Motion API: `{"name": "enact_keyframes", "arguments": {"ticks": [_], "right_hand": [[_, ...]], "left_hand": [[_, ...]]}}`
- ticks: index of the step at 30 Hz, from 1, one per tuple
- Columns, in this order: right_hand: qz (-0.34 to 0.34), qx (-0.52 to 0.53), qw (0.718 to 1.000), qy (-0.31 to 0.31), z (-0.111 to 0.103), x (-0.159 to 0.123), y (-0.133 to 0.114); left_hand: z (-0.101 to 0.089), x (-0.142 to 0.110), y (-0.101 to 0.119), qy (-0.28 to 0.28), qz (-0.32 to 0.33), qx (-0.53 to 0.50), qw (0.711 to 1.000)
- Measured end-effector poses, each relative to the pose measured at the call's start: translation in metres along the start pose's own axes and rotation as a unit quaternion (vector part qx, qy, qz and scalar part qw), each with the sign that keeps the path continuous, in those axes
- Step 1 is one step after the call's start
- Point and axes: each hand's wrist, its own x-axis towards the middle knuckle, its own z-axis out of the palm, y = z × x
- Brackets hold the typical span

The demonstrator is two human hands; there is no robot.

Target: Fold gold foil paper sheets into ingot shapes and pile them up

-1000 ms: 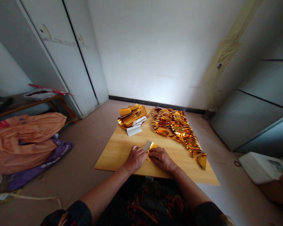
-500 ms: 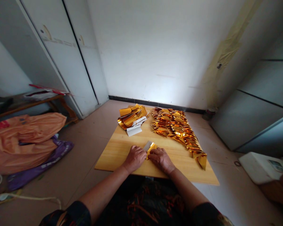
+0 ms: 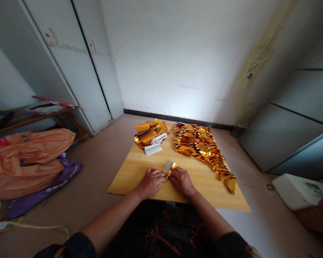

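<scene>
Near the front edge of a wooden board [image 3: 140,175], both hands work on one small sheet of gold foil paper [image 3: 168,167], its pale grey back showing on the far side. My left hand [image 3: 152,182] is closed on the sheet's left edge with fingertips pressed together. My right hand [image 3: 181,180] grips the sheet's right part, where the gold side is folded over. Fingers cover much of the near end. Beyond my left hand lies a loose pile of gold foil sheets [image 3: 150,134], some with white backs up. To the right, rows of folded gold paper pieces [image 3: 201,143] overlap.
A white wall [image 3: 177,71] rises behind the board. Grey cabinets [image 3: 78,64] stand at left, with an orange bag [image 3: 29,161] and a purple bag [image 3: 48,190] on the floor. At right are a grey fridge-like unit [image 3: 293,118] and a white box [image 3: 298,190].
My left hand has shifted slightly left and toward me, its fingers reaching over the sheet's near left edge. The fold has narrowed between the hands. Both piles are unchanged.
</scene>
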Motion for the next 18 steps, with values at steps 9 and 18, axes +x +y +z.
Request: {"name": "enact_keyframes", "arguments": {"ticks": [9,18], "right_hand": [[-0.004,0.044,0.999,0.03,-0.003,-0.002,-0.007],[0.067,0.036,0.997,0.014,-0.001,0.005,-0.008]], "left_hand": [[0.001,0.007,0.007,-0.001,-0.048,-0.011,0.999],[0.007,-0.001,-0.005,0.017,0.012,0.0,1.0]]}}
